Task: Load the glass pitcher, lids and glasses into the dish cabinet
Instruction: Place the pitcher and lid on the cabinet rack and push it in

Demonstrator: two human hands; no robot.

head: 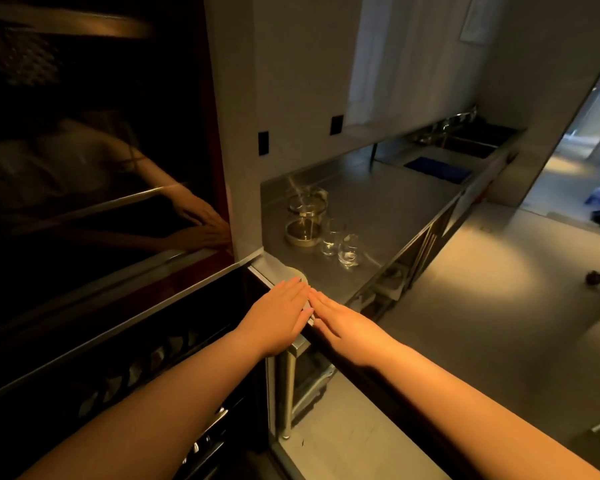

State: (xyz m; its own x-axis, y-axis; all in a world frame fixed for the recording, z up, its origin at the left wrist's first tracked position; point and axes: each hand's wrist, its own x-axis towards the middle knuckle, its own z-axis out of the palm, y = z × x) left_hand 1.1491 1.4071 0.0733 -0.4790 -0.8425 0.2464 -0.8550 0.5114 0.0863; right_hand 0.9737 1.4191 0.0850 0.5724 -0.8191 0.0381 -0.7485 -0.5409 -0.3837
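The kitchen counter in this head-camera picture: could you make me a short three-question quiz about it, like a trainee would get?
1. True or false: the left hand grips one of the glasses.
2. How many drinking glasses stand beside the glass pitcher? A) one B) two C) four
3. Fill in: a pale round lid lies on the steel counter just beyond the ______ of the left hand.

Key
1. False. Both the left hand and the right hand lie flat with straight fingers at the counter's near corner.
2. B: a farther glass and a nearer glass.
3. Fingertips.
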